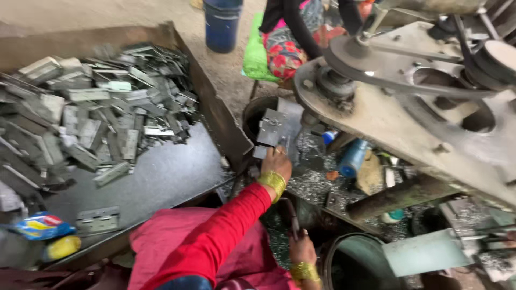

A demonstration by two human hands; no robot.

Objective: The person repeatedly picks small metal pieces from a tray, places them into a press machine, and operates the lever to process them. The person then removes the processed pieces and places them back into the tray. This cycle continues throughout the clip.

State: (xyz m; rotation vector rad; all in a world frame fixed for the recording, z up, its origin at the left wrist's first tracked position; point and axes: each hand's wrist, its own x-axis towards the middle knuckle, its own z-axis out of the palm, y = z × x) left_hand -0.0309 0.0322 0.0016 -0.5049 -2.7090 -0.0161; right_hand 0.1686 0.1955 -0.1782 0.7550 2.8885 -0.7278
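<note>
Head view: the left hand point(277, 161), arm stretched forward in a red sleeve, closes its fingers on a grey metal plate point(271, 128) held upright near the machine point(408, 107). The right hand point(301, 249) sits low, gripping a dark handle point(293, 217). More plates point(91, 113) lie piled on the desk point(161, 177) to the left.

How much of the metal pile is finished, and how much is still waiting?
Hard to say what is finished: no clearly sorted done pile shows. In hand: the left hand holds one flat metal plate at the machine, while the right hand grips a dark lever. Left: a big heap of similar grey plates fills the tray, so plenty seems to be waiting.
</note>
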